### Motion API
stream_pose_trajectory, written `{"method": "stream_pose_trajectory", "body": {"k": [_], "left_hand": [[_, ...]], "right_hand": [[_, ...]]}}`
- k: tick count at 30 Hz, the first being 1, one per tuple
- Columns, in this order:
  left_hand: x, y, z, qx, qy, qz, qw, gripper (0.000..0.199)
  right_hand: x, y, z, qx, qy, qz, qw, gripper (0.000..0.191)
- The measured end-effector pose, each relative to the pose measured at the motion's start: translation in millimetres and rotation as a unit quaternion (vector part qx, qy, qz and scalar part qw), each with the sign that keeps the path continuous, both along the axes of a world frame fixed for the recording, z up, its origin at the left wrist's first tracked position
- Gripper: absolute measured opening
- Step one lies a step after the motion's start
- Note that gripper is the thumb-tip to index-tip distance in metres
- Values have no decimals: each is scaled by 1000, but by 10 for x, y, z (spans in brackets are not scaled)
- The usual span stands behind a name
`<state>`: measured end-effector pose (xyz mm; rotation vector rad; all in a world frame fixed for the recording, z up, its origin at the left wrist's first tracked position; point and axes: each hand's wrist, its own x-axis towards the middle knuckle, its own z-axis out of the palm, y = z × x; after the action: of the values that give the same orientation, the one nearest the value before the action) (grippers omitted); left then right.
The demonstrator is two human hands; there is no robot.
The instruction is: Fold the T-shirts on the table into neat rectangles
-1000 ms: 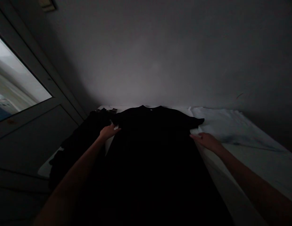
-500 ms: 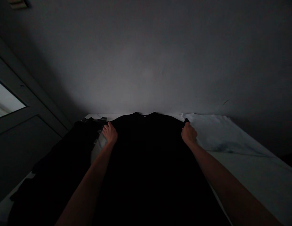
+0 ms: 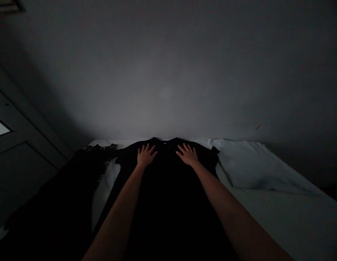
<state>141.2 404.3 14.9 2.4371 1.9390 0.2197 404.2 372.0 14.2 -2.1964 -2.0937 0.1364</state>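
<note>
A black T-shirt (image 3: 171,188) lies spread out in front of me, its neckline at the far end by the wall and a small light label inside the collar. My left hand (image 3: 146,156) rests on its upper chest, left of the collar, with fingers spread. On the other side of the collar, my right hand (image 3: 188,155) lies on the cloth, also with fingers apart. Both short sleeves stick out sideways beyond my hands. The lower part of the shirt is too dark to make out folds.
More dark clothing (image 3: 62,195) lies to the left. At the right is a folded white cloth (image 3: 247,163) on the pale work surface (image 3: 279,214). A grey wall (image 3: 168,72) rises right behind, and a panelled door (image 3: 24,159) stands at the left.
Both hands have let go of the shirt's sleeves and moved inward onto the upper chest, opening flat. The view has shifted slightly, so the shirt appears lower.
</note>
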Motion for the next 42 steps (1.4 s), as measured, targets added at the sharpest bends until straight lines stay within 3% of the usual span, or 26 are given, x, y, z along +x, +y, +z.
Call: {"method": "stream_pose_trajectory", "body": {"k": [4,6,8,10,13,15,17,19,21,23,25,27,30,32,34,39,42], "left_hand": [[-514,94,59,-14,18,27,999,56],[-595,76,144,-18,39,41,998,53],[-429,-13,223,-4,68,80,994,51],[-68,-176,246,26,72,112,991,53],[446,-483,148,51,24,36,998,55],[490,-652,59,39,5,-24,999,54],[217,-757,15,24,11,-27,999,52],[-255,-812,42,20,31,0,999,52],[-706,-857,128,14,58,11,998,52],[-924,-941,238,6,86,33,996,52],[-821,-1100,321,9,104,76,992,52],[-476,-1344,338,22,92,86,992,53],[63,-1809,239,14,41,-25,999,57],[172,-2104,146,7,27,-92,995,55],[14,-2333,88,10,32,-99,995,53],[-932,-2700,133,-15,45,-47,998,57],[-1280,-2941,199,-11,44,-16,999,55]], "right_hand": [[389,-6,-5,-4,-22,-40,999,63],[422,-31,60,-10,-29,-59,998,61],[213,-63,140,1,-31,-89,996,60],[-210,-116,196,30,-9,-106,994,62],[-891,-286,166,47,49,-47,997,61],[-1081,-464,87,46,62,-2,997,58],[-936,-665,19,42,49,16,998,56],[-536,-850,-4,26,26,14,999,58],[-88,-1001,14,9,9,2,1000,60],[181,-1124,52,9,-2,-18,1000,60],[140,-1245,94,26,-6,-57,998,62],[-180,-1395,120,44,2,-72,996,63],[-783,-1718,101,46,31,26,998,59],[-975,-1992,61,41,43,79,995,58],[-888,-2294,14,42,40,79,995,60],[22,-3100,-102,52,8,30,998,69],[345,-3490,-138,65,-4,3,998,70]]}}
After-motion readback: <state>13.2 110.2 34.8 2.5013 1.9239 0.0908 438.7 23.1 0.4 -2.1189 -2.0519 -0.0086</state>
